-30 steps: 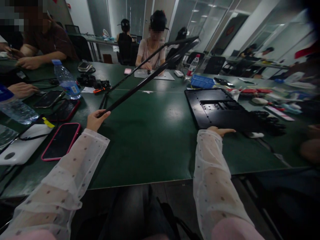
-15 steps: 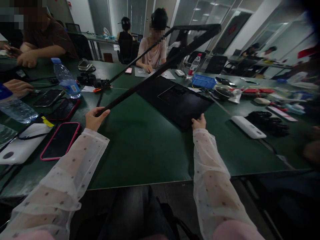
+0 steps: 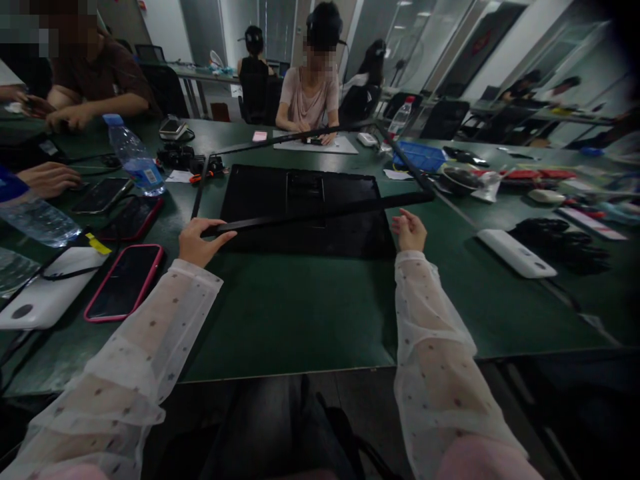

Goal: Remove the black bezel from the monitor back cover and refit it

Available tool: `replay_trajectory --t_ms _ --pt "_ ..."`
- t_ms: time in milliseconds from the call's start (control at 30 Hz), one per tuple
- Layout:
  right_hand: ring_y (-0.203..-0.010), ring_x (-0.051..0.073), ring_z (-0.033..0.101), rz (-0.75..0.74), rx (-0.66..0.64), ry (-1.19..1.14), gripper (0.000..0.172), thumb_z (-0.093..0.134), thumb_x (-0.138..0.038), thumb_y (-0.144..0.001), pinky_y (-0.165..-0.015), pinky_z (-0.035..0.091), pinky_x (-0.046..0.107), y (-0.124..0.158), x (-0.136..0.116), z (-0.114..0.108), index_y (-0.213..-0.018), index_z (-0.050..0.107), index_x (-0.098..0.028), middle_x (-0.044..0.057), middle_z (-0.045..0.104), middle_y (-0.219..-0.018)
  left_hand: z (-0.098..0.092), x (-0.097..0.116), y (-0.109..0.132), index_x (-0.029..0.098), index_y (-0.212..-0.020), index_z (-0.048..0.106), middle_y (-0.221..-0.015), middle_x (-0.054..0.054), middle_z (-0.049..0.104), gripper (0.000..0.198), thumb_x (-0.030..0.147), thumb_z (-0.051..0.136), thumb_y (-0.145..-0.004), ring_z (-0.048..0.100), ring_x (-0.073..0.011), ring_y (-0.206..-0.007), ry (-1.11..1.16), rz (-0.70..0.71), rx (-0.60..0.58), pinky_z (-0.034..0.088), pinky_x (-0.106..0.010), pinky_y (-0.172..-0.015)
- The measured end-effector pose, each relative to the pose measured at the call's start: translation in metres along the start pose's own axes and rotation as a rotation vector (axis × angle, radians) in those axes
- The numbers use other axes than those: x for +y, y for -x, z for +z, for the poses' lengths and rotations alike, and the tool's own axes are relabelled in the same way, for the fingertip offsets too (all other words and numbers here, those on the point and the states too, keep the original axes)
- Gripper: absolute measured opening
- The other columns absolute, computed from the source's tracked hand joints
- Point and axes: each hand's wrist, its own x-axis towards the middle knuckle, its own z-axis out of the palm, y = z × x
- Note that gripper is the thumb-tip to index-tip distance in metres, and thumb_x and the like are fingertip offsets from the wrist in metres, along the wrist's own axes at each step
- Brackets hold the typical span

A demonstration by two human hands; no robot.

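My left hand pinches the near left corner of a thin black rectangular frame, which looks like a monitor bezel. The frame slants in the air above a flat black panel, apparently a monitor back cover, with a recess in its middle. That panel lies on the green table, long side toward me. Beside its right edge is my right hand, fingers loosely bent and apart, with nothing visible in them. The frame's near right corner hangs just above this hand.
On the left stand a water bottle, a pink-edged phone and a white power bank. A blue basket and another white power bank are on the right. Across the table sits a person; another person's hand rests at left.
The frame has tipped down from a steep slant to lower over the panel. The panel has turned square to me. My right hand has come off the panel's edge.
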Motion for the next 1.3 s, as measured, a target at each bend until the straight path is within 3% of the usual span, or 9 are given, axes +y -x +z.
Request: replay_trajectory --t_ms 133,233,333,467,567,833,933,1067,1300 --pt "-0.112 0.031 0.075 0.188 -0.299 -0.263 0.072 0.048 -0.091 -0.082 -0.099 0.064 0.054 0.015 -0.036 -0.009 -0.110 0.071 -0.028 0.011 0.079 -0.110 0.005 -0.001 0.003 0.024 -0.090 0.079 -0.092 -0.006 0.079 0.029 0.050 0.087 -0.079 0.070 -0.0269 -0.094 -0.063 0.159 -0.043 0.057 -0.044 -0.091" --pt "-0.114 0.030 0.075 0.229 -0.389 -0.257 0.061 0.073 -0.079 -0.074 -0.106 0.061 0.054 0.018 -0.042 -0.017 -0.110 0.071 -0.029 0.009 0.079 -0.114 0.008 -0.002 0.004 0.025 -0.091 0.079 -0.090 -0.006 0.079 0.029 0.051 0.087 -0.081 0.070 -0.0273 -0.094 -0.081 0.229 -0.059 0.056 -0.045 -0.091" --pt "-0.110 0.031 0.075 0.197 -0.279 -0.070 0.054 0.088 -0.053 -0.065 -0.111 0.056 0.058 0.011 -0.025 -0.017 -0.109 0.072 -0.028 0.007 0.078 -0.108 0.009 -0.005 0.004 0.026 -0.093 0.080 -0.092 -0.006 0.080 0.029 0.051 0.086 -0.082 0.071 -0.0280 -0.095 -0.085 0.260 -0.078 0.056 -0.046 -0.093" --pt "-0.123 0.035 0.069 -0.045 -0.048 0.318 0.039 0.077 -0.038 -0.072 -0.120 0.045 0.064 -0.001 0.003 -0.012 -0.108 0.075 -0.023 0.011 0.076 -0.114 0.014 -0.009 0.006 0.026 -0.098 0.081 -0.103 -0.008 0.080 0.029 0.052 0.083 -0.084 0.072 -0.0289 -0.103 -0.078 0.235 -0.169 0.055 -0.048 -0.099" --pt "-0.132 0.037 0.064 -0.121 0.018 0.499 0.041 0.071 -0.030 -0.075 -0.122 0.039 0.068 -0.003 0.016 -0.012 -0.115 0.076 -0.021 0.013 0.074 -0.124 0.019 -0.011 0.007 0.027 -0.105 0.081 -0.112 -0.009 0.080 0.029 0.049 0.080 -0.087 0.070 -0.0304 -0.115 -0.063 0.228 -0.274 0.052 -0.051 -0.105" --pt "-0.125 0.034 0.069 -0.065 0.018 0.292 0.044 0.075 -0.028 -0.073 -0.121 0.047 0.061 0.007 0.033 -0.006 -0.117 0.077 -0.020 0.012 0.077 -0.121 0.023 -0.011 0.003 0.027 -0.111 0.081 -0.119 -0.011 0.079 0.030 0.043 0.080 -0.085 0.061 -0.0353 -0.134 0.004 0.235 -0.461 0.044 -0.061 -0.117" --pt "-0.124 0.034 0.071 -0.050 0.013 0.226 0.046 0.080 -0.029 -0.071 -0.121 0.048 0.062 0.007 0.033 -0.005 -0.116 0.077 -0.020 0.011 0.079 -0.117 0.023 -0.009 0.004 0.027 -0.114 0.079 -0.133 -0.011 0.074 0.036 0.049 0.078 -0.086 0.056 -0.0360 -0.141 0.005 0.190 -0.402 0.039 -0.063 -0.121" --pt "-0.125 0.035 0.071 -0.028 -0.002 0.212 0.049 0.083 -0.030 -0.069 -0.122 0.046 0.062 0.007 0.031 -0.004 -0.116 0.076 -0.019 0.012 0.079 -0.117 0.022 -0.014 0.004 0.019 -0.136 0.068 -0.152 -0.019 0.060 0.051 0.046 0.069 -0.093 0.049 -0.0354 -0.148 -0.057 0.017 -0.173 0.036 -0.058 -0.125" --pt "-0.130 0.033 0.069 -0.065 -0.164 0.168 0.058 0.082 -0.039 -0.069 -0.125 0.044 0.057 0.009 0.038 0.029 -0.123 0.072 -0.019 0.013 0.076 -0.130 0.005 -0.042 -0.007 0.012 -0.139 0.066 -0.142 -0.023 0.067 0.055 0.038 0.067 -0.090 0.064 -0.0356 -0.132 -0.211 -0.396 -0.056 0.045 -0.051 -0.118"
